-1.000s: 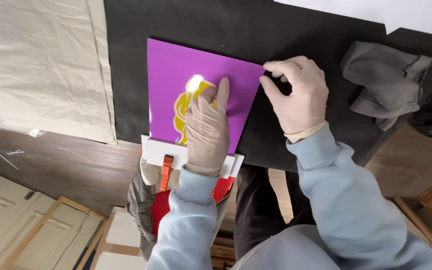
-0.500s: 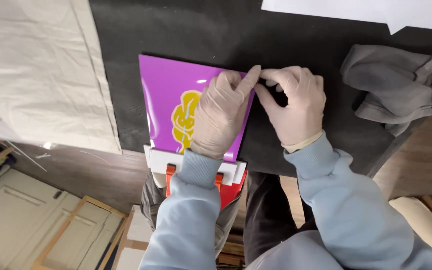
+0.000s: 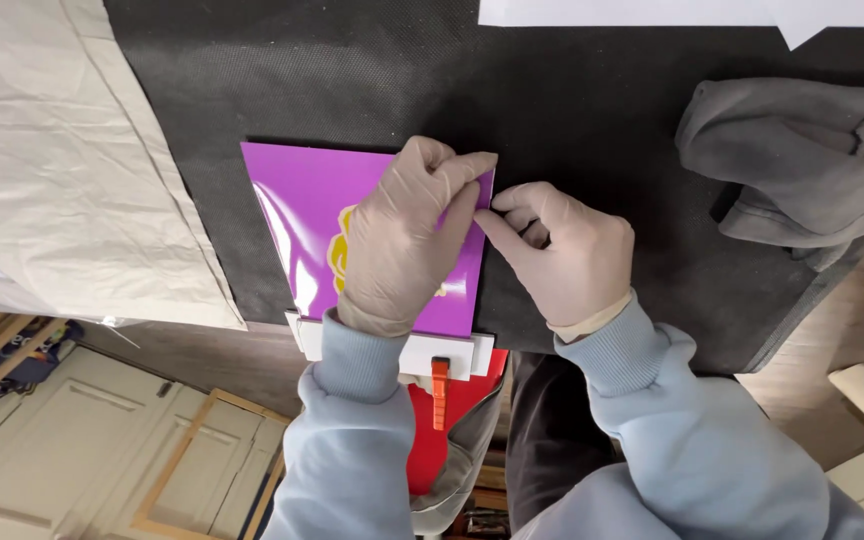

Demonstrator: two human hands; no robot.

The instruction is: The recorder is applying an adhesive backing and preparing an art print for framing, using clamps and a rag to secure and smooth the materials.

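Two gloved hands meet at the sheet's far right corner

Head view: purple sheet (image 3: 302, 225) lies flat on black mat (image 3: 572, 100), long axis running 12 to 6 o'clock, near edge over a white holder (image 3: 452, 352). Left hand (image 3: 402, 245) rests on the sheet, fingertips pinching its corner at 1 o'clock. Right hand (image 3: 567, 255) sits just right of the edge, fingers curled, thumb and forefinger nipping the same corner. Grey cloth (image 3: 802, 165) lies well apart at 3 o'clock.

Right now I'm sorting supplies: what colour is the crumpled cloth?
Dark grey; the crumpled cloth shows best in the head view.
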